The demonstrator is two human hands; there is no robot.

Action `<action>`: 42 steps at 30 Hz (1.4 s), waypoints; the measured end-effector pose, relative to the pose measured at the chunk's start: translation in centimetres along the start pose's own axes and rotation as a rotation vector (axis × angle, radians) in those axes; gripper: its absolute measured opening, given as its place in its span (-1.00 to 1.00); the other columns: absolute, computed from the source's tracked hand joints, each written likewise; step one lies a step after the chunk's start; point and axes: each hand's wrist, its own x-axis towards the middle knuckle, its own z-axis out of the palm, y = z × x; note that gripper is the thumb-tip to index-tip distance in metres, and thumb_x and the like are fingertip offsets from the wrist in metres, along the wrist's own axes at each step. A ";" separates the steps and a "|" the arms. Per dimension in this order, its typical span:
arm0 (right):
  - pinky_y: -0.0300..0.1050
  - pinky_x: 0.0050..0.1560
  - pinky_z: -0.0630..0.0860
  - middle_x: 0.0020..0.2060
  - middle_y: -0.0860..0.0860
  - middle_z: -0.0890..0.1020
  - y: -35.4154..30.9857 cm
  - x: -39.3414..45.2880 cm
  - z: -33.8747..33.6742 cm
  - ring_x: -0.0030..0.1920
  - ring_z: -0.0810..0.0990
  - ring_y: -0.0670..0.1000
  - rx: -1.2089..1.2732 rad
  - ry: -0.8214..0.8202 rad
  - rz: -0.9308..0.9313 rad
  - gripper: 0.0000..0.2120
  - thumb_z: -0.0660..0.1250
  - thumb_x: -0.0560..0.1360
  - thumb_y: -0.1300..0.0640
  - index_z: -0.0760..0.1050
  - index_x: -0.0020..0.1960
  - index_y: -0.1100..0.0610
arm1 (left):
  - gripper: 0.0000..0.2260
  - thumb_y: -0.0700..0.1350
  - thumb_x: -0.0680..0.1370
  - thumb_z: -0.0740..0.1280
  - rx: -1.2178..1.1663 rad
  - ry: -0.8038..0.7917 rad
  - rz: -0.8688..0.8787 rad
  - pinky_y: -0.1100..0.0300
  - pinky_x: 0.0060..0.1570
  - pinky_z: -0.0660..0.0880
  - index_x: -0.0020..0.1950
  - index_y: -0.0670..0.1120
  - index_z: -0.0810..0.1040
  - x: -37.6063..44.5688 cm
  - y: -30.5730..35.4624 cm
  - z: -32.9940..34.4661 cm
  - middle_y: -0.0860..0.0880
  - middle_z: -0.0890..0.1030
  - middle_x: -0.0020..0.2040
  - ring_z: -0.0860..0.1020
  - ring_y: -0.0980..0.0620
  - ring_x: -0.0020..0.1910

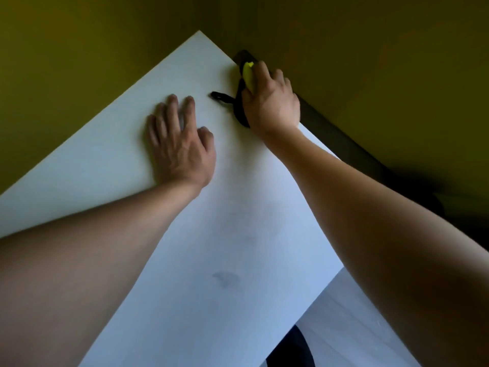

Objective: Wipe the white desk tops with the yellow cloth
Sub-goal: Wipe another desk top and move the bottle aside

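The right hand (270,99) curls round the bunched yellow cloth (248,75) at the far right edge of the flat white desk top (225,207), beside a black looped strap (225,98). The left hand (180,144) lies flat, fingers spread, left of it.

White desk top (211,221) running to a far corner against olive walls, left hand (180,144) laid flat with fingers spread, right hand (270,99) gripping yellow cloth (248,75) at the right edge, beside a black strap (225,98), faint grey smudge (227,279) nearer.
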 end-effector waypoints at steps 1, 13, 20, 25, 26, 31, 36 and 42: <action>0.06 -0.02 0.42 0.15 0.11 0.51 1.7 -1.7 -0.5 0.19 0.50 0.22 -0.003 0.012 0.015 -0.55 0.21 0.57 -0.10 0.36 0.42 0.01 | -0.45 0.04 0.63 0.10 -0.004 -0.015 -0.003 -0.16 0.59 0.08 0.63 -0.04 0.29 0.0 0.0 0.0 -0.18 0.27 0.63 0.22 -0.23 0.61; 0.10 -0.01 0.41 0.07 0.15 0.54 10.8 -12.9 -4.3 0.10 0.50 0.26 -0.135 0.124 0.165 -0.56 0.24 0.48 -0.08 0.45 0.32 0.05 | -0.45 0.05 0.64 0.05 0.029 -0.024 -0.007 -0.17 0.59 0.05 0.64 -0.04 0.23 -0.2 0.2 0.2 -0.19 0.21 0.65 0.18 -0.25 0.62; 0.06 0.14 0.39 0.23 0.07 0.50 2.7 -3.9 -1.3 0.26 0.48 0.17 -0.066 0.019 0.076 -0.52 0.21 0.57 -0.15 0.34 0.44 -0.02 | -0.46 0.05 0.64 0.09 0.023 -0.002 0.000 -0.14 0.58 0.08 0.63 -0.02 0.27 0.0 0.0 0.4 -0.16 0.23 0.65 0.20 -0.22 0.61; 0.07 0.05 0.41 0.14 0.09 0.54 8.4 -9.8 -3.1 0.18 0.51 0.21 -0.024 0.082 0.095 -0.51 0.24 0.52 -0.14 0.40 0.40 0.00 | -0.47 0.03 0.66 0.11 0.018 -0.015 -0.008 -0.13 0.58 0.07 0.64 -0.01 0.25 -0.1 0.2 0.2 -0.15 0.21 0.66 0.18 -0.21 0.62; 0.08 0.03 0.41 0.11 0.10 0.54 10.4 -12.0 -4.0 0.15 0.51 0.22 -0.019 0.096 0.119 -0.52 0.24 0.50 -0.13 0.42 0.38 0.01 | -0.47 0.03 0.66 0.11 0.018 -0.015 -0.010 -0.13 0.58 0.07 0.64 -0.02 0.25 -0.2 0.2 0.1 -0.15 0.21 0.66 0.18 -0.22 0.62; 0.10 0.04 0.40 0.07 0.11 0.54 16.6 -20.1 -7.3 0.11 0.49 0.22 -0.046 0.127 0.267 -0.59 0.26 0.49 -0.06 0.45 0.32 0.01 | -0.46 0.05 0.64 0.09 0.012 -0.013 0.003 -0.17 0.57 0.10 0.63 -0.03 0.26 -0.1 0.2 0.1 -0.17 0.22 0.65 0.19 -0.23 0.61; 0.10 0.08 0.35 0.12 0.09 0.53 14.6 -18.0 -6.1 0.17 0.48 0.21 -0.092 0.165 0.358 -0.61 0.24 0.51 -0.10 0.43 0.29 -0.01 | -0.47 0.05 0.65 0.04 0.020 0.023 0.069 -0.17 0.55 0.11 0.60 -0.09 0.29 -0.2 -0.1 0.3 -0.20 0.26 0.62 0.22 -0.27 0.58; 0.11 0.09 0.37 0.13 0.07 0.53 13.5 -15.9 -5.8 0.19 0.48 0.18 -0.072 0.171 0.341 -0.64 0.21 0.53 -0.10 0.42 0.29 -0.01 | -0.51 -0.04 0.67 0.11 -0.119 -0.068 0.511 -0.20 0.56 0.17 0.59 -0.16 0.35 -7.3 0.3 -0.9 -0.27 0.33 0.58 0.31 -0.33 0.54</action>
